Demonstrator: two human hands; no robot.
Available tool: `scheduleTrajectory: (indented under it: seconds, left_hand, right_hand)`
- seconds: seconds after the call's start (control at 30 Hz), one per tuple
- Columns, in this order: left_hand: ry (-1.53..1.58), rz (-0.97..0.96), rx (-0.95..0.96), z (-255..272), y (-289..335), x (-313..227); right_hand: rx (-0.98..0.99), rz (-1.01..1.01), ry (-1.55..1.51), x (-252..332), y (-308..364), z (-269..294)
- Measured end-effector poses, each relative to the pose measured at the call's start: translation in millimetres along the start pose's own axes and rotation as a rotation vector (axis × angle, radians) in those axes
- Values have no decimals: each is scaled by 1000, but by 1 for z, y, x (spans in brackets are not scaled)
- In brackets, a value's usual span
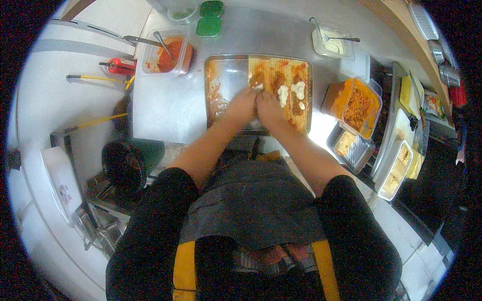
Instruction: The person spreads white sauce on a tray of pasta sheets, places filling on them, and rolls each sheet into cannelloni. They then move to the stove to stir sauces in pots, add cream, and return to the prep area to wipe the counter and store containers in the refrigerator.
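Observation:
A metal baking tray (232, 75) lies on the steel counter in front of me. Its right half bears ridged lasagna sheets (303, 67) side by side, topped with brownish-orange mince sauce and dollops of white cream (298, 91). Bare metal smeared with orange sauce shows on the left half. My left hand (243, 104) and my right hand (269, 108) meet over the near part of the leftmost sheet, fingers curled in on it. That sheet's near end is hidden under them. The fingertips are partly blurred.
At the back left stands a clear tub of red sauce (170, 57) with a spoon. A tub of white cream (331, 46) is at the back right. Nearer right are an orange mince container (362, 103) and a metal pan (362, 149) with pasta. Green lids (209, 26) lie far back.

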State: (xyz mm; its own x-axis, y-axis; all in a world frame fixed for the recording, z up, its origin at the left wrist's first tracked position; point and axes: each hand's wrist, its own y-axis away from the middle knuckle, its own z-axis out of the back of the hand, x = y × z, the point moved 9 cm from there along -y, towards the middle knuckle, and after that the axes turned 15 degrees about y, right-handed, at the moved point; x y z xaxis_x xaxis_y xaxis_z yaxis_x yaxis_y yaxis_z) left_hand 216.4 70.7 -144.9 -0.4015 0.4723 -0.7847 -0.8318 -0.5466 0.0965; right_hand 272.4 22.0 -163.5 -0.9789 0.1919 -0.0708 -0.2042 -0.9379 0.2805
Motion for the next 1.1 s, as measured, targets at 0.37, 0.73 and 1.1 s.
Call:
scheduleTrajectory:
  seconds: [0.37, 0.73, 1.1]
  left_hand:
    - [509, 506, 287, 5, 27, 49]
    - [378, 430, 28, 21, 12, 62]
    - [140, 339, -35, 24, 22, 41]
  right_hand:
    - [272, 40, -329, 2, 20, 22]
    - [-34, -245, -424, -21, 25, 38]
    - [-239, 74, 94, 24, 45, 9]
